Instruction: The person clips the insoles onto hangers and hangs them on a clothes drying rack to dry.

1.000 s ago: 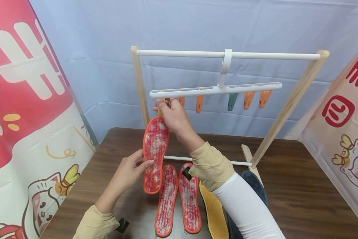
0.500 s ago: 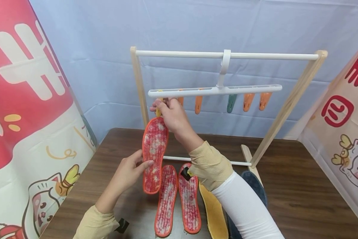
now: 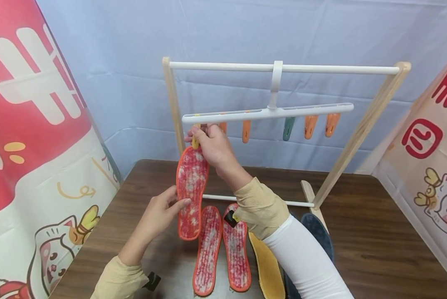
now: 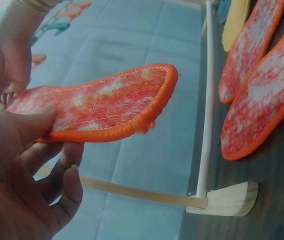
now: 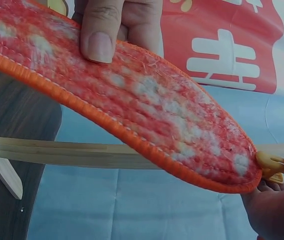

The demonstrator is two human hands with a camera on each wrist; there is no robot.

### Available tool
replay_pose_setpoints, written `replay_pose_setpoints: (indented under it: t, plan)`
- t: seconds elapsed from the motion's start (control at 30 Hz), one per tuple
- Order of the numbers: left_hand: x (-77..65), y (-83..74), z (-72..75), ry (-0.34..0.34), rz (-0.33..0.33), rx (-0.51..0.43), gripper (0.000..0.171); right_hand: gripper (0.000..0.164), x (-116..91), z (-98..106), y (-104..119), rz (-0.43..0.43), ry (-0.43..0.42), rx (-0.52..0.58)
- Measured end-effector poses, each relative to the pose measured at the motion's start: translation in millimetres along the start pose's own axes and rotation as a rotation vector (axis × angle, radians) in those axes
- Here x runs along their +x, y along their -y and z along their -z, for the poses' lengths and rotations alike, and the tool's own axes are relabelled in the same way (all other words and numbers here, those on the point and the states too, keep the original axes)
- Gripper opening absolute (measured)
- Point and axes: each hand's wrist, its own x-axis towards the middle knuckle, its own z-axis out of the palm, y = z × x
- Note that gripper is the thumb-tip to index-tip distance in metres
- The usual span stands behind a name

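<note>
A red-and-white insole (image 3: 191, 178) with orange edging hangs upright under the left end of a white clip hanger (image 3: 242, 114). My left hand (image 3: 159, 216) pinches its left edge, thumb on the front face, in the head and left wrist views. My right hand (image 3: 217, 147) pinches a yellow clothespin (image 3: 196, 139) hanging from the hanger. In the right wrist view this clothespin (image 5: 270, 162) meets the insole's top end; how deep it bites is hard to see. Along the hanger, several orange clothespins (image 3: 246, 132) and a green one (image 3: 288, 128) hang down.
A wooden rack with a white top bar (image 3: 223, 66) carries the hanger. Below it on the brown table (image 3: 376, 245) lie two red insoles (image 3: 207, 251), a yellow insole (image 3: 267, 263) and dark blue ones (image 3: 316, 230), partly behind the right sleeve. Printed curtains stand on both sides.
The hanger's left end and the yellow clothespin have shifted slightly left, and the hook slid left along the bar. Both hands and the insole moved a little left too, keeping their grip.
</note>
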Motion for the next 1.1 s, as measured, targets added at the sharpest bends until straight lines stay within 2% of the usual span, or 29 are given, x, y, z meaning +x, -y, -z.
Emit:
replay_pose_setpoints:
  t: [0.4, 0.83, 1.1]
  plan:
    - [2.1, -1.3, -1.4, -0.005, -0.007, -0.001, 0.027, 0.029, 0.9, -0.4, -0.2, 0.004, 0.006, 0.004]
    - [1.8, 0.5, 1.4, -0.029, -0.029, -0.022, 0.03, 0.032, -1.2, -3.4, -1.6, -0.022, 0.017, 0.061]
    - [3.8, -0.8, 3.1, -0.018, -0.025, -0.001, 0.03, 0.031, -0.3, -4.2, -1.2, 0.01, 0.035, 0.071]
